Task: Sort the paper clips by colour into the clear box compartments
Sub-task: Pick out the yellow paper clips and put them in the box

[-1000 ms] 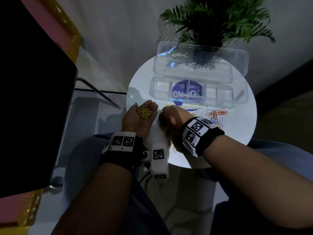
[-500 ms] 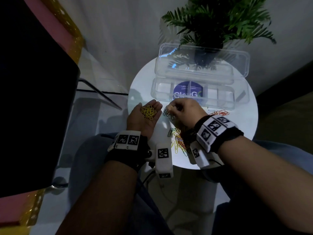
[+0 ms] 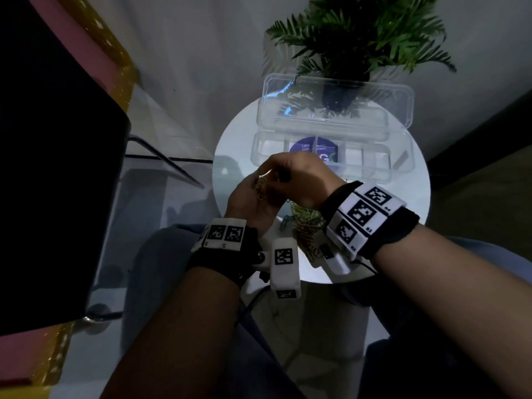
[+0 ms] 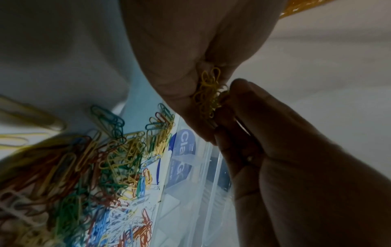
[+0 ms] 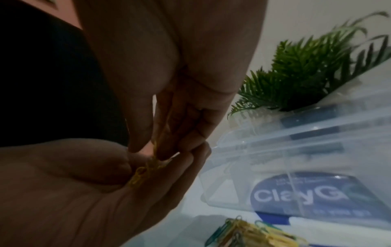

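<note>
Your wrists, each strapped with a black band carrying white marker tags, meet over the near edge of a round white table [image 3: 403, 203]. Beneath them a loose heap of mixed paper clips [image 4: 88, 167] in yellow, green, blue, red and white spreads across the tabletop. Your left hand [image 3: 247, 200] is turned palm up and cupped, cradling a small cluster of yellow paper clips [image 4: 208, 93] in the hollow of the palm. Your right hand [image 3: 302, 180] reaches over it with curled fingers, thumb and fingertips [image 5: 167, 147] pinching into that same yellow cluster. Just beyond your hands sits the clear box [image 3: 267, 145], its lid standing open behind it and its divided compartments showing a blue round label through the base. No clips can be made out inside. A green fern-like plant [image 3: 359, 38] rises behind the box.
</note>
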Tool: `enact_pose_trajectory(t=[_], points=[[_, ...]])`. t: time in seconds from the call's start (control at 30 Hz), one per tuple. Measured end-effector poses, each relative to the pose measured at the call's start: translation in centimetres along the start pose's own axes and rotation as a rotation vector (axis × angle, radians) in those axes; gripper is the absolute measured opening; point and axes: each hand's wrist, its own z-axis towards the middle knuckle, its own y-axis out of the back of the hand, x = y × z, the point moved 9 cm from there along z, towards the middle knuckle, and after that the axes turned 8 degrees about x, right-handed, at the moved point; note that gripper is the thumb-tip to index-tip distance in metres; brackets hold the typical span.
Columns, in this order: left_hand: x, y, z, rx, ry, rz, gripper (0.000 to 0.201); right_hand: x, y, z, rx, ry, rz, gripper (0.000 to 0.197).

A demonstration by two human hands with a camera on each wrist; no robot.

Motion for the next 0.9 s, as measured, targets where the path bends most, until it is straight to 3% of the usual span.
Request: enact_pose_trajectory(t=[0.1,0.27,0.5,0.67,0.9], points=[[0.2,0.2,0.1,-0.003,0.021,-0.046,0.049,0.0,1.0,-0.4,-0.037,0.014,-0.002,0.022],[0.0,1.1,0.2,-0.080,0.032,-0.127,0.049,-3.1,4.3,-2.5,-0.260,-0.066,0.046,0.012],[0.0,2.4,0.1,-0.144,0.043,-0.037,0.048,-8.3,-1.3,-3.1,0.090,-0.287,-0.214,0.011],[0.1,2.5,0.2,-0.168,0.045,0.007,0.047,-8.4,-2.4,-2.1,0.101,-0.284,-0.331,0.016],[0.0,2.6,0.1,-0.180,0.047,0.019,0.045,-9.1,-1.2,-2.1,0.053,-0.285,-0.299,0.019]])
